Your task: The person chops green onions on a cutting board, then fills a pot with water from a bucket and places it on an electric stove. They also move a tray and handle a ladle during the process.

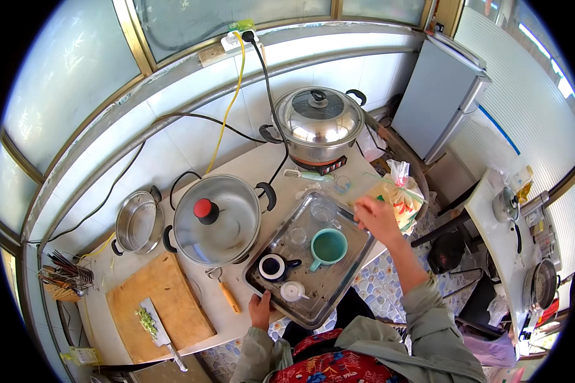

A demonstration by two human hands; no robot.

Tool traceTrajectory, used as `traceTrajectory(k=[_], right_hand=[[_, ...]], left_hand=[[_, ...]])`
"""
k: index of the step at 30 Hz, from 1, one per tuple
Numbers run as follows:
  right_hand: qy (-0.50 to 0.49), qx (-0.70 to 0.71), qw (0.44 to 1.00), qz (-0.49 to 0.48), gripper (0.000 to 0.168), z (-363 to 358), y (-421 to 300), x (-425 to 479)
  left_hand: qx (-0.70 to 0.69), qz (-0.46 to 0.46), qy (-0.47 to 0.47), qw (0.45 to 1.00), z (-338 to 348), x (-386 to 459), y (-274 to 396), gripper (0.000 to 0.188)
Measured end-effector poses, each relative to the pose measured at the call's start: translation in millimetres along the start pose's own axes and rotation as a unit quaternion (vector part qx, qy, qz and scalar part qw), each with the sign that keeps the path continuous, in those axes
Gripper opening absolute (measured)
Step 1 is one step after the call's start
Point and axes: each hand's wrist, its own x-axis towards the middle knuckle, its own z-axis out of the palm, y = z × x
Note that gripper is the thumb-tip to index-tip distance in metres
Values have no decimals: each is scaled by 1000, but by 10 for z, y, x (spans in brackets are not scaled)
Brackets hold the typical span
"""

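Note:
A rectangular metal tray (287, 306) lies tilted across the table's front edge. My left hand (260, 310) is at its near left rim, thumb on top, fingers hidden below. On the tray stand a turquoise mug (328, 246), a dark blue cup with a white rim (271, 267), a small white lidded pot (293, 290) and clear glasses (323, 210). My right hand (374, 218) is raised above the tray's far right side, fingers bent; a blurred, translucent thing is beside its fingertips, and whether it is held is unclear.
A glass-lidded pan (218, 239) and a steamer pot (316, 124) stand behind the tray. At left, a cleaver (155, 321) with chopped greens lies on a wooden board (172, 292). A peeler (229, 296) lies nearby. A plastic bag (405, 196) sits right of the tray.

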Motion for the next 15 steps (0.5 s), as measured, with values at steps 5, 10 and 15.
traceTrajectory(k=[5, 10, 15], right_hand=[[18, -98, 972, -211, 18, 180, -403, 1388], [-53, -47, 973, -219, 32, 837, -463, 2244], [-123, 21, 987, -106, 39, 1274, -381, 2705]], left_hand=[[-15, 14, 69, 997, 66, -56, 0, 28], [136, 137, 215, 957, 184, -62, -225, 29], [249, 98, 304, 914, 392, -88, -187, 38]])
